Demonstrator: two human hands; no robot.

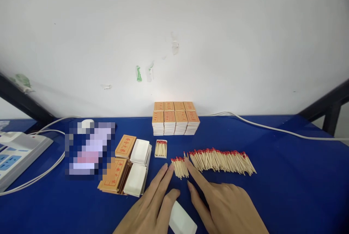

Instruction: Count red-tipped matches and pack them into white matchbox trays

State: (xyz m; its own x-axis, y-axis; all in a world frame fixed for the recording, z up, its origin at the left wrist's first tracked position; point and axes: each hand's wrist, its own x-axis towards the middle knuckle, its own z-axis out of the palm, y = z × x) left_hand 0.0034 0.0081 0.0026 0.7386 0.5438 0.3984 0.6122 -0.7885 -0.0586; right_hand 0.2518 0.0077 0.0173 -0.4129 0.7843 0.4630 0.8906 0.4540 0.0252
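A small bunch of red-headed matches lies on the blue tabletop between my hands. My left hand reaches in with stretched fingers, its index and middle fingertips at the bunch's left side. From the right, the index finger of my right hand touches the bunch's right edge; its thumb is apart below. Partly under my left thumb is a white, tray-like piece; whether the hand grips it is hidden. Right of the bunch spreads a long row of matches. Just beyond, a matchbox tray holds matches.
Stacked matchboxes stand against the white wall. To the left are piles of orange matchbox sleeves and white trays. Farther left are a blurred-out phone-like object, a power strip and white cables.
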